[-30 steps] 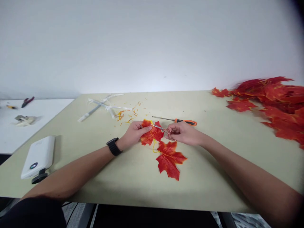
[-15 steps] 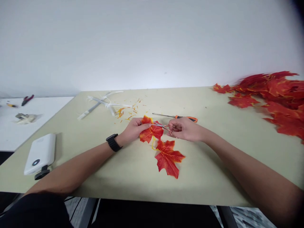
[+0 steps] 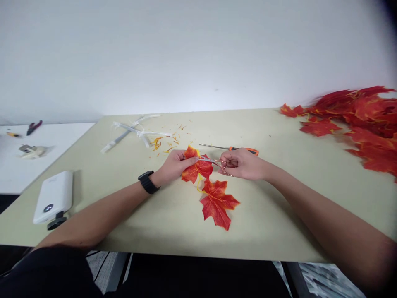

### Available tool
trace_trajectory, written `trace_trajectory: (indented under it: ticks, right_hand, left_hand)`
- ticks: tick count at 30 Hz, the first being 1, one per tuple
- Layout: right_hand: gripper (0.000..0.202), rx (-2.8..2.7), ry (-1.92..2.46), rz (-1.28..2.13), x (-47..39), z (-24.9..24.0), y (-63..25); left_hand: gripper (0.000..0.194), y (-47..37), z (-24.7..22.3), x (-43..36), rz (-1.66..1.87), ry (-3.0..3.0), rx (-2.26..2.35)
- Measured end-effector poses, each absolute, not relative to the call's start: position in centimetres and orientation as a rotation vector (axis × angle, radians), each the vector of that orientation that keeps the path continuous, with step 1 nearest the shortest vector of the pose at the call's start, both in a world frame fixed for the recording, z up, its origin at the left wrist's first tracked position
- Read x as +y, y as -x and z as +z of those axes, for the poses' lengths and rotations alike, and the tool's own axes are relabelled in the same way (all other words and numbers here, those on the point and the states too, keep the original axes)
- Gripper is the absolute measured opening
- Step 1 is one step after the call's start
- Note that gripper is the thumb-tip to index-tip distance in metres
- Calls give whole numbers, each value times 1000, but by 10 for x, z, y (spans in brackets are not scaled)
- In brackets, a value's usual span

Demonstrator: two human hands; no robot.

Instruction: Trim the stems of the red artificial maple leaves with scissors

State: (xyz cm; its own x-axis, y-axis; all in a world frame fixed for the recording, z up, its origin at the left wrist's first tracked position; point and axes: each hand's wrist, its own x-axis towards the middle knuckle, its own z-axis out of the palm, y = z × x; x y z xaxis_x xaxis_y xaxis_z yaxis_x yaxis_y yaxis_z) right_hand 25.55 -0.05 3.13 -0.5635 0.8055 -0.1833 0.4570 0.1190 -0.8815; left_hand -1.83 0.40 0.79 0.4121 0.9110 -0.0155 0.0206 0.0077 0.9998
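While your left hand point(image 3: 173, 165) pinches the upper red leaf point(image 3: 196, 169) at its left edge, fingers closed on it with the thumb on top, your right hand point(image 3: 243, 163) grips one small pair of scissors point(image 3: 214, 162), its fingers curled through the loops. The blades point left over that leaf, and how far apart they stand is too fine to tell. You have two leaves in front of you near the middle of the table point(image 3: 279, 215): the one you hold, and a second leaf point(image 3: 217, 202) lying flat just below it, toward you, joined to the first by a yellow stem point(image 3: 199, 186). One screwdriver point(image 3: 231, 148) with an orange and black handle lies just behind your right hand, its shaft pointing left. Beyond your left hand you can see a scatter of small orange and yellow clippings point(image 3: 164, 145), too many and too small to count, and next to them a bundle of white plastic strips point(image 3: 133, 133). One black watch point(image 3: 148, 182) sits on your left wrist. One white box-like device point(image 3: 53, 197) lies at the table's left edge. At the far right a large pile of red leaves point(image 3: 356, 120) rests on the table, overlapping too much to count. On the white side table point(image 3: 62, 140) to the left lie one pair of red-handled pliers point(image 3: 34, 127) and two other small items, too blurred to name.
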Motion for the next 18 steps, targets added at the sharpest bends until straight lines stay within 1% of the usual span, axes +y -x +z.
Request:
trace_trajectory:
  ticks: [5, 8, 18]
  right_hand:
    - [30, -2132, 1302, 1277, -1, 33, -255]
    - [34, -2129, 1289, 1251, -2, 33, -254]
    - [32, -2081, 1272, 1318, 1, 26, -256]
  left_hand:
    - [29, 18, 9, 3, 879, -1410, 927]
    - [29, 18, 9, 3, 880, -1449, 937]
    - [28, 17, 10, 1, 890, -1502, 979]
